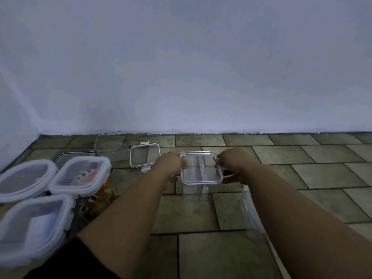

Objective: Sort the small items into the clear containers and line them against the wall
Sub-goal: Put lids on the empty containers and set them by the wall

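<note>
A clear square container point(201, 179) with a lid on top stands on the tiled floor in the middle. My left hand point(171, 166) grips its left edge and my right hand point(233, 165) grips its right edge, fingers curled over the lid's rim. It looks empty inside. At the left, three clear containers with white lids stand together; the one nearest the middle point(80, 174) holds orange and white small items. A loose clear lid point(145, 157) lies flat on the floor behind my left hand.
An open empty clear container point(111, 147) stands near the wall point(181, 77), with another dark-rimmed one point(76, 156) to its left. A further clear container point(251, 214) lies low under my right forearm. Tiled floor stretches to the right.
</note>
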